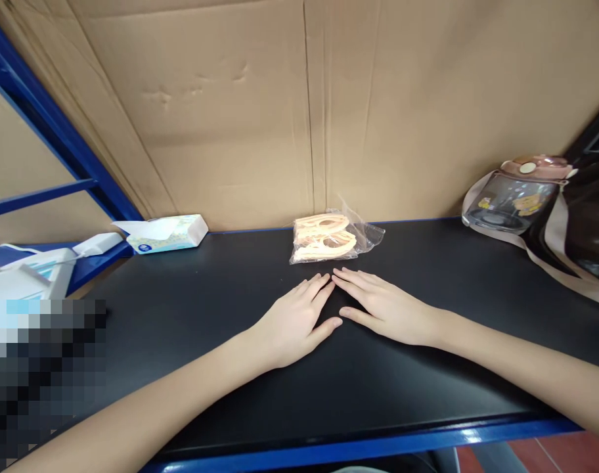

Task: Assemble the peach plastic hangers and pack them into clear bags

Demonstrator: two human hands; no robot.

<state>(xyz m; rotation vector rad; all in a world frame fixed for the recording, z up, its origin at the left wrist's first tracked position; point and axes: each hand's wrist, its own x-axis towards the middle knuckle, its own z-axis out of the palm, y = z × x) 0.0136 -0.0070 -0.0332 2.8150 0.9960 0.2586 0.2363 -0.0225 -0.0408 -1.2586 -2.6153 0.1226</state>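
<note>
My left hand lies flat, palm down, on the black tabletop, fingers stretched out and holding nothing. My right hand lies flat beside it, also empty, and the fingertips of both hands nearly meet. Just beyond the fingertips sits a clear plastic bag with several pale peach plastic pieces inside. Neither hand touches the bag.
A tissue box lies at the back left. A lidded clear water bottle with a strap leans at the far right beside a dark bag. Cardboard walls the back. A blue frame and white items stand at the left.
</note>
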